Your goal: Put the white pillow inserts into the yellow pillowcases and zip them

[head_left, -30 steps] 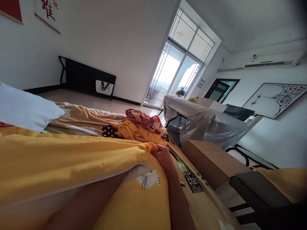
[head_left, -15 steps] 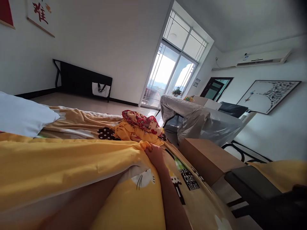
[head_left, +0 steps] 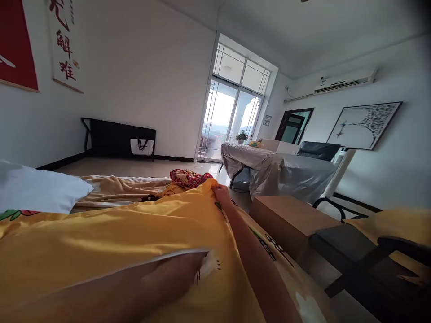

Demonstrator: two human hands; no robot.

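A yellow duvet cover with a printed white cat face spreads across the foreground, its white-edged opening facing me. My right hand is closed on the cover's far edge and holds it up in a peak. From the lower left my left forearm reaches into the opening. Fabric hides the fingers of my left hand. Behind the cover lies a crumpled red plaid cloth. Beneath is a beige patterned bedsheet.
A white pillow lies at the left. Right of the bed stand a cardboard box and a black chair. Farther back are a plastic-covered table and a black folded frame against the wall.
My right hand has lifted the cover's edge higher, so it hides more of the red plaid cloth. My left arm reaches farther right inside the opening. The view has tilted up and levelled somewhat.
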